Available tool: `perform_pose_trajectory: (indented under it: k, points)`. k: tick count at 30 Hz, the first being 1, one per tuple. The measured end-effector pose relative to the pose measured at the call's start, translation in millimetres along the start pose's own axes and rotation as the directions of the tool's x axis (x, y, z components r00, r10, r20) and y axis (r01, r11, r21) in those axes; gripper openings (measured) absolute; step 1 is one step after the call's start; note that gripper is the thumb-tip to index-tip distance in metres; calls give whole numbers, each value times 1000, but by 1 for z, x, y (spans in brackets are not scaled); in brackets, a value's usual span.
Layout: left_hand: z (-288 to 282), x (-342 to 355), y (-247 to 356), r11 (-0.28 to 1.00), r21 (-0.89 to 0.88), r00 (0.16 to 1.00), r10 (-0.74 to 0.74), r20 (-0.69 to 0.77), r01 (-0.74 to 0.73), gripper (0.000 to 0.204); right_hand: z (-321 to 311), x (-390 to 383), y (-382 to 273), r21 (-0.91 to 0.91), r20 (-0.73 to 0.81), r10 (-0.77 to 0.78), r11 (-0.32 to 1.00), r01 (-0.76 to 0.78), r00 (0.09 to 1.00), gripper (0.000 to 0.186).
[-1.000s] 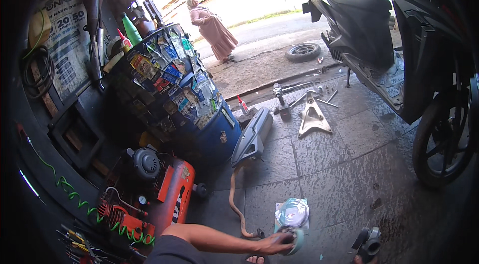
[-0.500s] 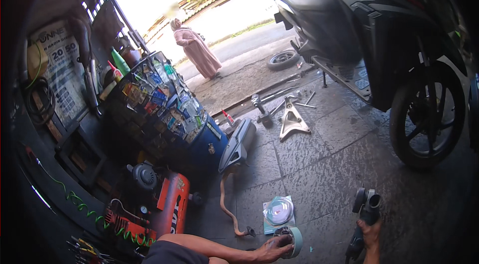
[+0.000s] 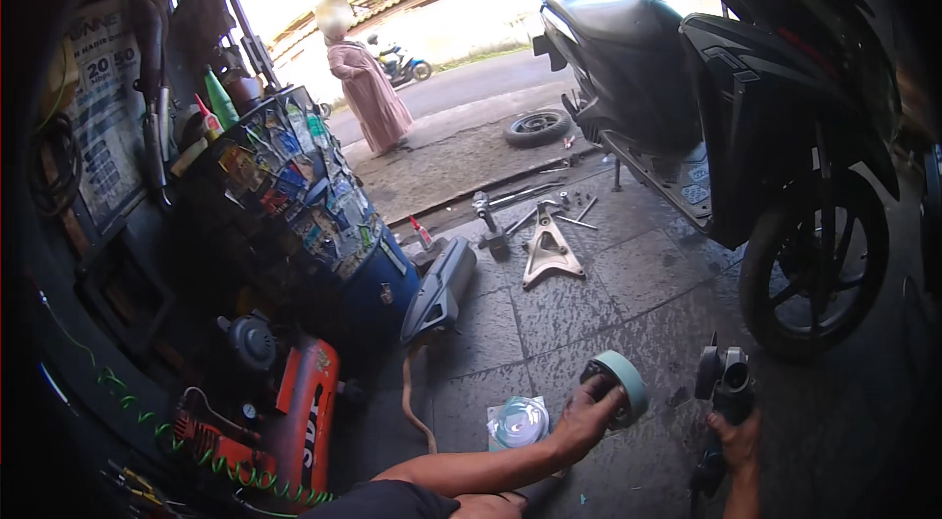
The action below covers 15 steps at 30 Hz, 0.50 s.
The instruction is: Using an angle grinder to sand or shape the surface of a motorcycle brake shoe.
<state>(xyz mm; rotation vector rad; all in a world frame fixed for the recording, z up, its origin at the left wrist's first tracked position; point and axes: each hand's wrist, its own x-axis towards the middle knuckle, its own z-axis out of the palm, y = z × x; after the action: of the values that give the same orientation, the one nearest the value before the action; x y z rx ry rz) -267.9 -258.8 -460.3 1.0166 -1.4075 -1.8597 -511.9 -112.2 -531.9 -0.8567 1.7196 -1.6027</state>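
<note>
My left hand [image 3: 592,416] grips a round part [image 3: 618,382] with a pale teal rim and a dark centre, raised above the floor at lower centre. My right hand [image 3: 736,439] holds a dark handheld power tool [image 3: 724,377], apparently an angle grinder, at lower right, its metal head upward. Below and left of my left hand, a clear round pack [image 3: 515,421] on a card lies on the tiles, beside a bent rusty pipe [image 3: 410,396] that runs from a grey exhaust muffler [image 3: 440,288].
A red compressor [image 3: 309,401] and a blue drum [image 3: 388,284] stand left. A metal bracket [image 3: 549,254] and rods lie ahead. A scooter [image 3: 628,68] stands right; a loose wheel [image 3: 536,127] lies outside, near a person in pink [image 3: 368,97]. A motorbike [image 3: 402,63] is on the road.
My left hand has lifted the teal-rimmed part up and rightward. My right hand has come into view gripping the power tool. The view has shifted. A motorbike has appeared on the road.
</note>
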Motion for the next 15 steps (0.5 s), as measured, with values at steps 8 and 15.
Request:
perform_pose_trajectory:
  k: [8,15]
  points:
    - [-33,66,-3,967,-230,989,79,-123,-106,35,24,-5,-32,-187,58,37,982,-25,998,65]
    - [-67,114,-9,969,-232,988,56,-142,-88,38,34,24,-48,-242,47,16,970,-4,999,92]
